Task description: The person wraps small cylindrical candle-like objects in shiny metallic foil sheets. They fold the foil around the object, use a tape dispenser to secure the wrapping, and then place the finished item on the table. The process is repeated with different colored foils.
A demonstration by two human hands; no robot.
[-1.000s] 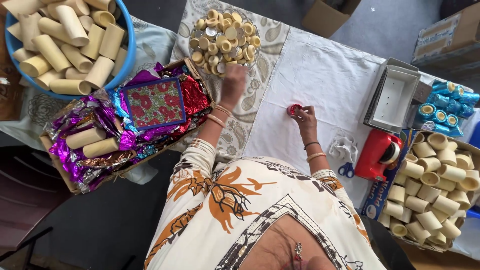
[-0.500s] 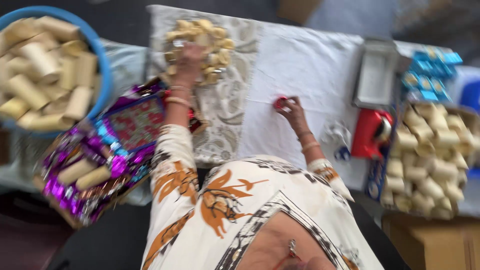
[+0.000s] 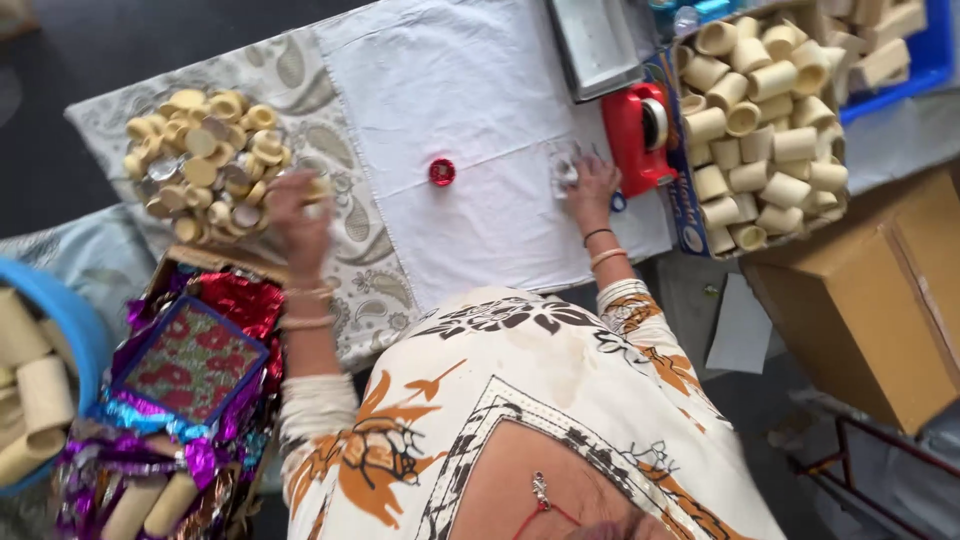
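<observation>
Left hand (image 3: 298,212) closed in a loose grip on one small cream ring (image 3: 318,187) at the right edge of the heap of cream and foil-capped rings (image 3: 205,165), which lies on the paisley cloth (image 3: 345,215) at the left of the desk. Right hand (image 3: 590,185) flat on the white cloth (image 3: 470,130), fingers spread over a small clear piece (image 3: 566,170), touching it; whether that grip is closed on the piece cannot be told. Between the two hands, apart from both, a single red-foil disc (image 3: 442,172) rests on the white cloth. Just beside the right hand stands a red tape dispenser (image 3: 638,135), with a blue scissor handle (image 3: 619,202) showing at the hand's edge. Beyond the dispenser, a carton of plain cardboard tubes (image 3: 765,120); above it a grey tray (image 3: 600,45). At lower left, a box of shiny purple and red foil sheets (image 3: 195,360) with a few tubes among them, and a blue tub (image 3: 75,330) of longer tubes. Judged from this layout, many rings in the heap already carry foil faces, one red piece is laid out, and a large stock of bare tubes remains unworked
</observation>
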